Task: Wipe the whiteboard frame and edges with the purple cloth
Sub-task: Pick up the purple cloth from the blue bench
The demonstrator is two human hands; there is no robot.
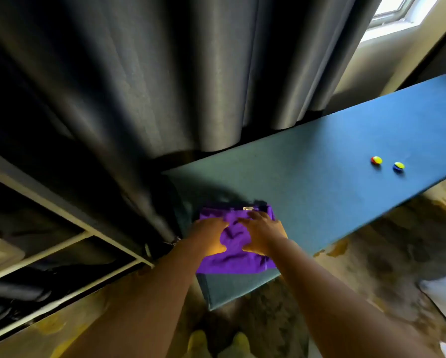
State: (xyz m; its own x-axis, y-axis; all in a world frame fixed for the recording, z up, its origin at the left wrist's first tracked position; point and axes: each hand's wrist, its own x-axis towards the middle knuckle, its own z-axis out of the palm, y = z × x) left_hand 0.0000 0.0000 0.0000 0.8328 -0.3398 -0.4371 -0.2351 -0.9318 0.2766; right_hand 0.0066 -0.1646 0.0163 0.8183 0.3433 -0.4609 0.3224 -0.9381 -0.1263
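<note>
Heavy dark grey curtains [165, 73] hang behind a long blue felt-covered surface [333, 156] that runs away toward a bright window [395, 11]; below lies a mottled brown and yellow carpet [397, 241], with a white metal frame [61, 228] off to the left. The crumpled purple cloth [236, 244] lies on the near end of the surface, close to its front edge; the left hand [207, 235] and the right hand [264, 233] both press flat on it, fingers [255, 215] spread rather than closed, so nothing is gripped. No whiteboard frame can be told apart in this view; the wiping proper seems not yet begun. Two small round magnets, one red and yellow [376, 160], one blue and yellow [398, 166], sit well apart from the cloth further along. The risks, as I judge them: the cloth hangs near the edge, so a careless push could slide it onto the carpet; a long sweep along the surface might knock the magnets off.
</note>
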